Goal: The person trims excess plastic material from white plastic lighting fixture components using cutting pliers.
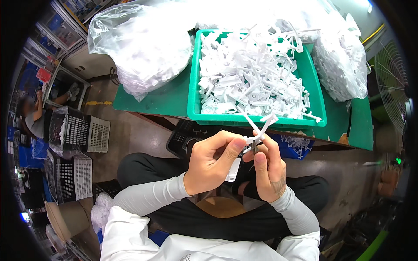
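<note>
My left hand is closed round a white plastic part, its flat end sticking out below the fingers. Thin white arms of plastic cross just above my fingertips; I cannot make out whether they belong to the same piece. Close against it is my right hand, its thumb and fingers pinched on a small dark metal tool that meets the white plastic between both hands. Most of the tool is hidden by the fingers. Beyond my hands, a green tray holds a heap of loose white plastic parts.
The tray stands on a green table with a worn front edge. Clear bags of white parts flank it, one at left and one at right. A blue bin sits underneath. Crates and another person are at far left; a fan stands right.
</note>
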Available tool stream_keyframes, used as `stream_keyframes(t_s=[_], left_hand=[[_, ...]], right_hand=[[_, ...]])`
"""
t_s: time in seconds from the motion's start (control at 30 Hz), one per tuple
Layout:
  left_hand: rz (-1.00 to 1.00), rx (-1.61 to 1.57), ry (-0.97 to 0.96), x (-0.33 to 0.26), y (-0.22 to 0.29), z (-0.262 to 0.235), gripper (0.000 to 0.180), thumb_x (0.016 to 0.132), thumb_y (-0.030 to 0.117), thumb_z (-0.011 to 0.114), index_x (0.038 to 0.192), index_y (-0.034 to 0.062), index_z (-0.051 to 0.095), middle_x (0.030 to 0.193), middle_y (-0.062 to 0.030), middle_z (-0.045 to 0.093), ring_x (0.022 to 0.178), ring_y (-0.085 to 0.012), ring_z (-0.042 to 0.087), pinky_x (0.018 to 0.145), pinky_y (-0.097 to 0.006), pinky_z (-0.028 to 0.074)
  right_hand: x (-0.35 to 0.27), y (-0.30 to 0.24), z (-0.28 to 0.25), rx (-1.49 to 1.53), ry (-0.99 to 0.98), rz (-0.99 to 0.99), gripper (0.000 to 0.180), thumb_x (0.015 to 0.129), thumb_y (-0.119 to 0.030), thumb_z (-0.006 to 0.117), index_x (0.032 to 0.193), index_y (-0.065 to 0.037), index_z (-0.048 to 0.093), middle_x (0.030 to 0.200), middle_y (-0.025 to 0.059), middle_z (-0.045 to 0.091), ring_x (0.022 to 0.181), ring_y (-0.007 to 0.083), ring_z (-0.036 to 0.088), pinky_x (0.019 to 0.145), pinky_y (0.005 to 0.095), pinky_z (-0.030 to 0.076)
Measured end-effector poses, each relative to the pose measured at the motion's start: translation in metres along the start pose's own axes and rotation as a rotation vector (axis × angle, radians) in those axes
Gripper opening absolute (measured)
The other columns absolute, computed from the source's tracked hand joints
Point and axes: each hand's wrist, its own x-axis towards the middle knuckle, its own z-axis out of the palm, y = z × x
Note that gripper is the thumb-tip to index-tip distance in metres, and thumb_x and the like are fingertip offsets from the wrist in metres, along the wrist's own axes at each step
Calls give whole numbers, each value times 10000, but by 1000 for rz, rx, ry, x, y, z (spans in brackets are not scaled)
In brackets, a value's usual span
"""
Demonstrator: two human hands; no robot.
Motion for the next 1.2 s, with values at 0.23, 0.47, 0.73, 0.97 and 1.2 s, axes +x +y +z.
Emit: stream_keyframes(t_s=[0.23, 0.47, 0.73, 0.97, 1.2], left_hand=[[-88, -58, -21, -4, -1, -1, 205, 1015, 181, 610, 1045, -9, 682, 767, 40, 620, 671, 7, 476, 557, -178, 384], [-120, -52, -40, -2, -1, -1, 192, 1006, 175, 623, 1035, -6, 678, 771, 40, 626, 677, 6, 490, 573, -173, 401], [3, 105, 51, -2, 10, -3, 172, 1011, 174, 611, 990, 9, 658, 779, 40, 613, 663, 9, 465, 570, -179, 362], [1060, 577, 844, 150, 135, -131, 209, 1021, 209, 591, 1010, 19, 678, 760, -21, 666, 673, -72, 566, 589, -235, 442], [652, 1041, 591, 230, 118, -223, 264, 957, 305, 668, 1048, 72, 750, 830, -113, 718, 697, -200, 660, 655, -287, 495]], right_hand=[[-3, -3, -2, -27, -19, 20, 360, 1063, -272, 464, 1316, -16, 469, 824, 126, 696, 710, 240, 702, 660, 325, 542], [-1, 2, -1, -77, -13, 34, 316, 1057, -245, 476, 1275, -16, 487, 755, 116, 663, 633, 241, 670, 595, 336, 509], [-5, -5, -2, -54, -44, 42, 281, 1042, -204, 493, 1265, -33, 495, 734, 139, 637, 608, 314, 656, 564, 371, 496], [5, -2, -19, -386, -559, -61, 325, 1010, -318, 534, 1226, -75, 544, 682, 151, 653, 644, 373, 664, 608, 453, 534], [-20, 43, -5, -744, -652, 11, 438, 1002, -437, 480, 1280, -106, 553, 832, 170, 726, 758, 378, 711, 684, 497, 566]])
